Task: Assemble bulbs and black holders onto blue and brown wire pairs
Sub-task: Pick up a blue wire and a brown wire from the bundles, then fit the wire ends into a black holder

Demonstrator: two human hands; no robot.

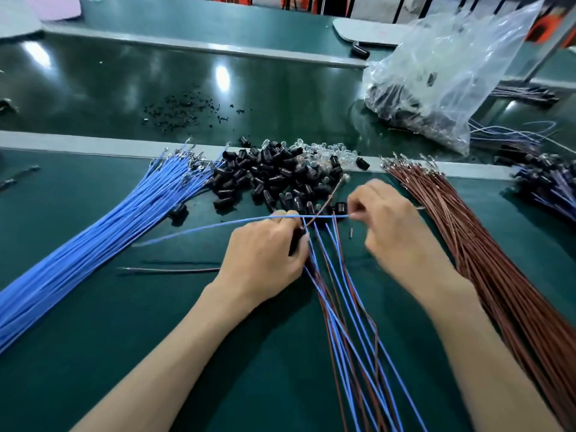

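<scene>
Loose blue wire (311, 216) runs across table (93, 353) centre, its end pinched in right hand (396, 226) fingers. Left hand (265, 254) fingers are clenched round a bunch of blue-brown pairs (343, 307) trailing to the near edge, one brown wire (330, 194) poking up from it. Black holders (268, 176) and clear bulbs (321, 151) heaped at far edge. Big blue bundle (93, 244) left, brown bundle (498, 260) right, both thick. Judged early: a handful of pairs going, most left. Right-edge heap (545, 188) maybe finished, too blurred.
</scene>
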